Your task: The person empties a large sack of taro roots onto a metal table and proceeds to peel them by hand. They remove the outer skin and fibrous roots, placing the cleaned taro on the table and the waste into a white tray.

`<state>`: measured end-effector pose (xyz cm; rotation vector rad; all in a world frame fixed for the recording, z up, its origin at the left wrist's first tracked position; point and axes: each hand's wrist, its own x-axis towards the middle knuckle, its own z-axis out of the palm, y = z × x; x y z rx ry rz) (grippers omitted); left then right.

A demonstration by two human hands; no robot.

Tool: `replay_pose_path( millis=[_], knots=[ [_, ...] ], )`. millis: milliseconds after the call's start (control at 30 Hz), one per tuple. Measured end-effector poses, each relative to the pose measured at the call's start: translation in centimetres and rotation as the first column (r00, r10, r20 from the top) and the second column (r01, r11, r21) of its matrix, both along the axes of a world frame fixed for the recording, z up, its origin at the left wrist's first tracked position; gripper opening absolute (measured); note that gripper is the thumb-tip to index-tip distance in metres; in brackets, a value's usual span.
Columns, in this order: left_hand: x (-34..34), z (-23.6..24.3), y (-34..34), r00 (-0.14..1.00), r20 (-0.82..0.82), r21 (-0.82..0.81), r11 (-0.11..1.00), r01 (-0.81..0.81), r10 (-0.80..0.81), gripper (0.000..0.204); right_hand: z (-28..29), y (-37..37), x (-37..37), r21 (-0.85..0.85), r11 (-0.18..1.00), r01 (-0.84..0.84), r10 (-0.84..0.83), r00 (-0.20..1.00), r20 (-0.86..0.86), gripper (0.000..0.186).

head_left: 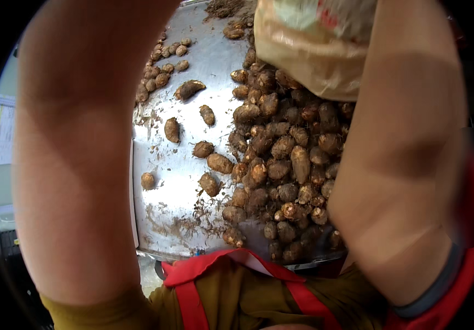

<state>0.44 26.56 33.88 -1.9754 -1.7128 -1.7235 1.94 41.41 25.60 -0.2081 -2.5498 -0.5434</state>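
Note:
My two bare arms reach up past the upper edge, so both hands are out of the picture. The left arm (77, 181) runs up the left side and the right arm (407, 137) is bent on the right. Between them at the top, beside the right arm, hangs a tan bag (314, 60), its upper part cut off. What holds it does not show. Under it a big heap of brown, hairy taro corms (281, 148) covers the right half of a metal table (187, 165). Several single taros (204, 148) lie scattered left of the heap.
A smaller group of rounder taros (160, 71) lies at the far left, partly behind my left arm. Loose soil (223, 8) is piled at the far edge. Dirt and root bits (187, 223) dot the near tabletop. A red apron (209, 269) meets the table's near edge.

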Motion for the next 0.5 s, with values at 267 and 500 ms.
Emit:
replay_pose_path(
  millis=[267,500],
  knots=[
    [0.9,4.3,-2.6,0.999,-0.045,-0.023,1.0,0.008,-0.009,0.045,3.5,-0.9,2.1,-0.281,0.954,-0.105,0.058,0.984,-0.169,0.042],
    [-4.8,-7.3,-11.0,0.905,-0.06,-0.466,0.79,-0.399,0.421,0.032,-3.1,-1.4,13.7,-0.677,0.604,-0.421,-0.074,0.816,-0.574,0.052]
  ],
)
